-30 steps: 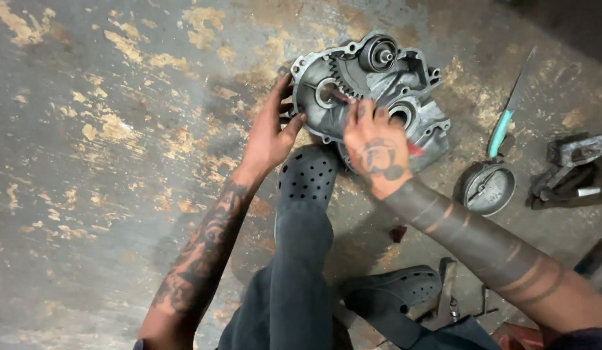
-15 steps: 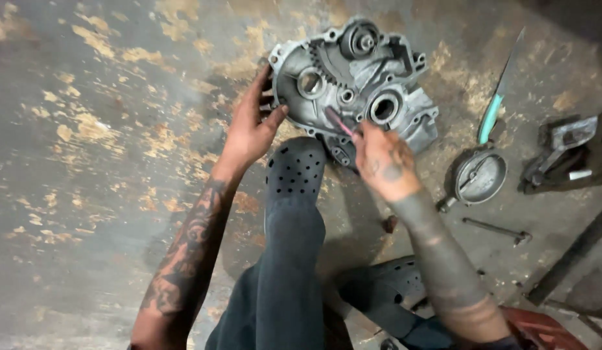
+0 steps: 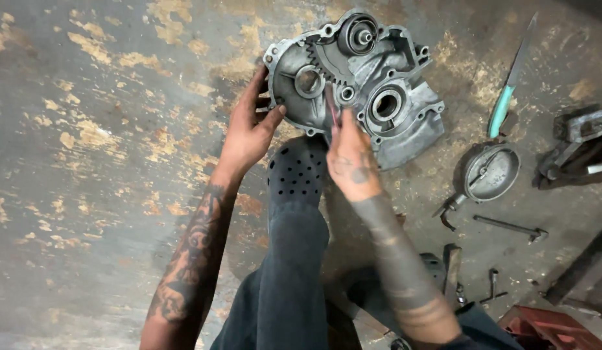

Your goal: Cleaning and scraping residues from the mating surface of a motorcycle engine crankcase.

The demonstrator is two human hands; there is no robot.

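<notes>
A grey metal engine case half (image 3: 378, 78) lies on the stained concrete floor, with a toothed gear (image 3: 323, 61) and round bearing holes showing. My left hand (image 3: 249, 133) grips the case's left edge. My right hand (image 3: 349, 159) holds a thin reddish tool (image 3: 331, 110) whose tip points into the case near the gear. My foot in a dark perforated clog (image 3: 297, 172) rests just below the case, between my hands.
To the right lie a teal-handled screwdriver (image 3: 508, 91), a round metal cover (image 3: 490, 174), a dark metal part (image 3: 576, 149) and a thin rod (image 3: 511, 227). Small tools (image 3: 453, 269) and a red box (image 3: 547, 327) sit at the lower right.
The view has shifted a little. My right hand has moved left across the case, from the large round hole toward the gear, bringing the thin tool with it. My left hand stays on the edge.
</notes>
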